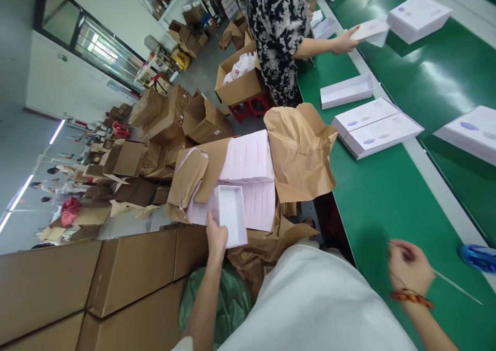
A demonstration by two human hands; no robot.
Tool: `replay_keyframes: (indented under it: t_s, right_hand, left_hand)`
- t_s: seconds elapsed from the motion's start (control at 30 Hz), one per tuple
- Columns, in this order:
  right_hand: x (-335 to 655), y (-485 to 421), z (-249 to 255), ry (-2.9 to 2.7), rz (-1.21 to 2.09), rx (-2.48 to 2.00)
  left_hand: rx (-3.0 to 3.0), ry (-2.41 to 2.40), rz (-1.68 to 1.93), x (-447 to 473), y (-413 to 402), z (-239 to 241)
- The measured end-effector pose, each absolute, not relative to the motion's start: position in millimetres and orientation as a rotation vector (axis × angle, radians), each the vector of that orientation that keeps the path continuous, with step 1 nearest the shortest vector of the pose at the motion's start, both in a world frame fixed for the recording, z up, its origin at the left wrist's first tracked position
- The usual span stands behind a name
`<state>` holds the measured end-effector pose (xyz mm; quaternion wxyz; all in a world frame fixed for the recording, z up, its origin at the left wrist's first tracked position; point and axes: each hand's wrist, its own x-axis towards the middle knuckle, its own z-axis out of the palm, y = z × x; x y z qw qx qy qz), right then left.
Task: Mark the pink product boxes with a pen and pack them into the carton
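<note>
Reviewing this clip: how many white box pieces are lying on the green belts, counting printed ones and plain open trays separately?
Printed white boxes: 4
Plain open white trays: 2
Total: 6

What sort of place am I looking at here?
Probably a factory packing area: white boxes lie on a green conveyor belt, and brown cardboard cartons stand stacked beside it.
</note>
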<state>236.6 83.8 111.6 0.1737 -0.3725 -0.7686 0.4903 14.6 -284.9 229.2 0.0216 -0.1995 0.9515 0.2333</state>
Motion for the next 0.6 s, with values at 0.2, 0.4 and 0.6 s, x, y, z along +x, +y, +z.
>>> replay_keyframes:
  t_s: [0.2, 0.4, 0.6]
  right_hand:
    - [177, -2, 174, -2.06, 1.916, -0.656]
    - [176, -2, 213, -2.02, 1.801, -0.647]
    - [180, -3, 232, -1.943, 1.301, -0.751]
  left_hand:
    - [-0.516, 2.262, 1.82, 117, -191, 217]
    - [0.118, 1.516, 1.44, 100, -194, 238]
    - [0.334, 1.529, 1.155, 82, -185, 250]
